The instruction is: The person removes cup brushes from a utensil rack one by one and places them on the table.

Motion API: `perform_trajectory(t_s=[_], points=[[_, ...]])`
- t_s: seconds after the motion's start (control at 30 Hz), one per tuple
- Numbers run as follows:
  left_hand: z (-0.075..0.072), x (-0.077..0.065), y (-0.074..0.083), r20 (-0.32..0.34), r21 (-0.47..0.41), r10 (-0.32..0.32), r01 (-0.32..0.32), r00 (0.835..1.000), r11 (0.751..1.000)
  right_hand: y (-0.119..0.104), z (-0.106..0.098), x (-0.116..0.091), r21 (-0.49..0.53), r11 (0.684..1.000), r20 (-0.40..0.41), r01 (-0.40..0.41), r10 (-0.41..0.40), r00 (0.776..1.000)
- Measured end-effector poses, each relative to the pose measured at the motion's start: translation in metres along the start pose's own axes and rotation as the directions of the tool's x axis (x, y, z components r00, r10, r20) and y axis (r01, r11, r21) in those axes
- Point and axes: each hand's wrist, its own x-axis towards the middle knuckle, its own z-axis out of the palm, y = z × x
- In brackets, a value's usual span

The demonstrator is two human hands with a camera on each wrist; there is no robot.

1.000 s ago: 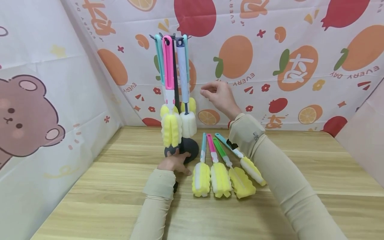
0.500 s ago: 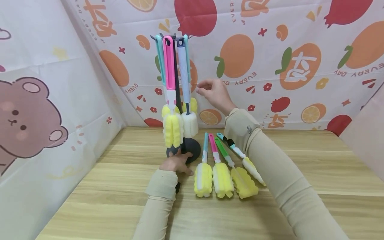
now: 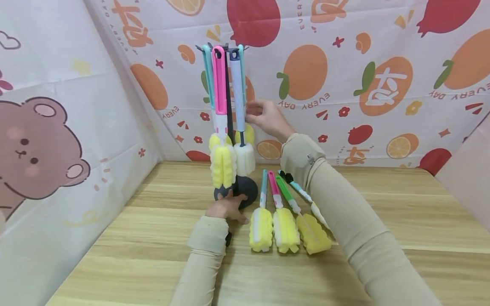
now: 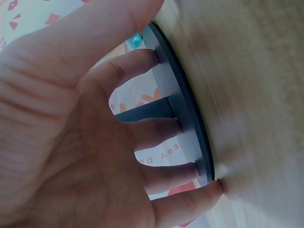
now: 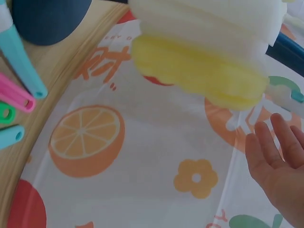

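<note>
A dark stand with a round base (image 3: pixel 248 189) holds hanging sponge bottle brushes: a pink-handled one (image 3: pixel 220 85) in front, a pale blue-handled one (image 3: pixel 238 93) beside it, and teal-handled ones (image 3: pixel 208 78) behind. My left hand (image 3: pixel 226 208) rests on the base; in the left wrist view its spread fingertips touch the base's edge (image 4: pixel 183 95). My right hand (image 3: pixel 269 117) is at the stand's right, its fingertips overlapping the rear teal-handled brush in the head view. In the right wrist view, its fingers are extended just below that brush's white neck (image 5: pixel 282 95), holding nothing.
Several sponge brushes lie fanned on the wooden table (image 3: pixel 153 255): blue-handled (image 3: pixel 261 229), pink-handled (image 3: pixel 286 229), green-handled (image 3: pixel 314 233), and another blue one (image 3: pixel 300 191) partly behind the right sleeve. A fruit-print cloth (image 3: pixel 344 140) hangs behind, with a bear-print cloth (image 3: pixel 42 144) at left.
My right hand has moved left, from beside the stand to the rear teal-handled brush. My left hand stays on the base. The view has shifted slightly.
</note>
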Motion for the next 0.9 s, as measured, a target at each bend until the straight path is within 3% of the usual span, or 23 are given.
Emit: perform_trajectory(t_s=[0.3,0.5,0.7,0.9], points=[[-0.001,-0.002,0.001,0.0,-0.007,-0.004,0.004,1.0,1.0,-0.005,0.009,0.009,-0.008,1.0,-0.027,-0.002,0.002,1.0],[0.001,-0.004,0.002,0.006,-0.027,0.001,-0.001,1.0,1.0,-0.001,0.013,0.008,-0.124,0.992,-0.049,0.023,-0.029,0.998],[0.002,-0.004,0.003,-0.001,-0.018,0.005,-0.005,1.0,1.0,0.007,0.011,-0.002,-0.269,0.959,-0.086,0.093,-0.12,0.989],[0.0,-0.004,0.0,-0.006,-0.02,0.01,-0.01,1.0,1.0,0.005,0.012,-0.008,-0.26,0.962,-0.093,0.086,-0.114,0.989]])
